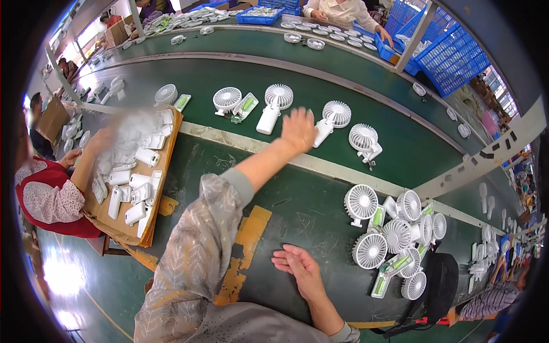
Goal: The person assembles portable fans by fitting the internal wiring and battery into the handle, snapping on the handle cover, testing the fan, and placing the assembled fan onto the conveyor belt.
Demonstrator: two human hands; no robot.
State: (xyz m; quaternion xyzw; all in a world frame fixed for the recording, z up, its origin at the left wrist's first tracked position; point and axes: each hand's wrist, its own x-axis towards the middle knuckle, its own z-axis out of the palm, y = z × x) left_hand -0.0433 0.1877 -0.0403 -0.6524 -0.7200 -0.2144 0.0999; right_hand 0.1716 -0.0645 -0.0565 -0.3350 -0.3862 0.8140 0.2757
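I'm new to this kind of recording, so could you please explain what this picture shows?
There's no machine here: a person works bare-handed, seen through a fisheye camera on their head, which bends straight edges. The left hand is out over the green conveyor belt, beside white handheld fans; it's blurred but looks empty. The right hand is over the dark green bench, empty. More fans, some opened, lie clustered at right on the bench; at left, a cardboard tray holds white plastic casings beside a co-worker.
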